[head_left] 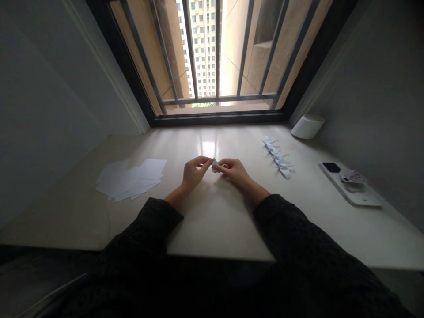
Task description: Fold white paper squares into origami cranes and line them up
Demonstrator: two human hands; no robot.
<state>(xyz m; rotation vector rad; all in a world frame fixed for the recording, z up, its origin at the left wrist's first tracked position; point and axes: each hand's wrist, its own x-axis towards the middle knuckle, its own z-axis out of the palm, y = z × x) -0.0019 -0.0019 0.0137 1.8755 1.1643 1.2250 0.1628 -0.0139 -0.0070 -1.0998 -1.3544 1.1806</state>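
Observation:
Between my two hands, just above the white sill, is a small piece of folded white paper [214, 164]. My left hand [195, 170] pinches its left side between thumb and fingertips. From the other side my right hand [233, 170] grips it, thumb toward the paper and fingers curled. Much of the paper is hidden by the fingers, so its exact folded shape cannot be made out. To the right stands a row of several folded paper cranes [277, 157]. Flat sheets of white paper [132, 179] lie overlapping in a loose pile on the left.
The glossy windowsill [212, 229] ends at a front edge near my body. A phone [351, 184] with a round grip on its back lies at the right. A white cylindrical object [308, 126] sits in the far right corner, beside the dark window frame [218, 119].

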